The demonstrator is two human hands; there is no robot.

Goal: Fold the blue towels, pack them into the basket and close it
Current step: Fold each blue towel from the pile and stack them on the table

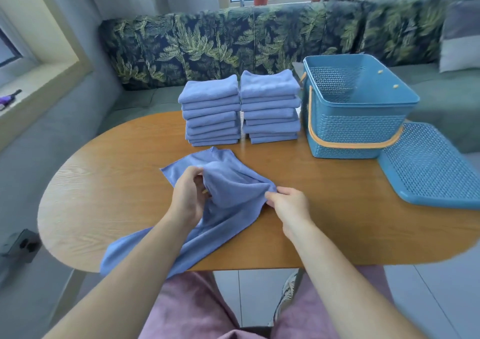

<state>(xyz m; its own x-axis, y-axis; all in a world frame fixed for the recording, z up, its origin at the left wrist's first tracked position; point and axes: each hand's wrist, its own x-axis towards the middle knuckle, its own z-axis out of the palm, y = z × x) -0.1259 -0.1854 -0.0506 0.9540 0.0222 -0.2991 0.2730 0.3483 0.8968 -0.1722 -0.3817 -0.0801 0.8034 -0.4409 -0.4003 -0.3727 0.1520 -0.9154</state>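
While its near-left end is draped over the edge of the table (337, 208), the unfolded blue towel (233, 182) is laid diagonally, its long axis aimed toward the folded stacks (211, 110). A raised fold is gripped by the curled left hand (187, 195), and the right edge is pinched by the right hand (291, 206), palm down.

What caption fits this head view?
Left hand and right hand grip a blue towel; two folded stacks, open basket and lid wait nearby.
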